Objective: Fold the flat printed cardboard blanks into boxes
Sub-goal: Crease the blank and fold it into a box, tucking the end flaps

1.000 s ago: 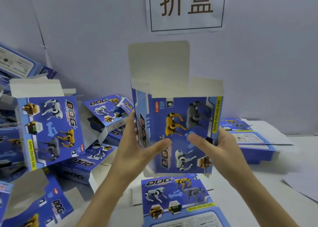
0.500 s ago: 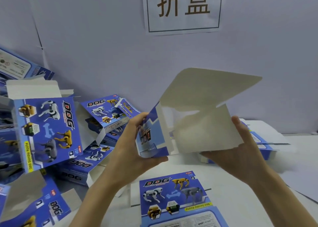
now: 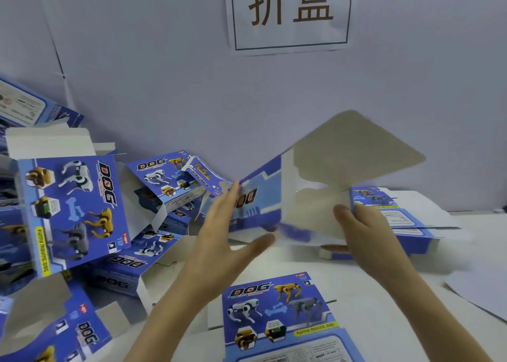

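Observation:
A half-formed blue printed box hangs tilted above the table, its grey inside turned toward me. A large grey flap sticks up to the right. My right hand pinches the box's right wall, thumb inside and fingers underneath. My left hand lies against the blue left side with straight fingers and the thumb spread below the box; it is blurred. Another flat printed blank lies on the table below my hands.
Several folded and half-open blue boxes are heaped at the left against the wall. A stack of flat blanks lies behind my right hand. A white sheet rests at the right edge. A paper sign hangs on the wall.
The box went from upright with its printed face toward me to tipped over with its open grey inside facing me. My left hand's fingers have straightened along the blue side.

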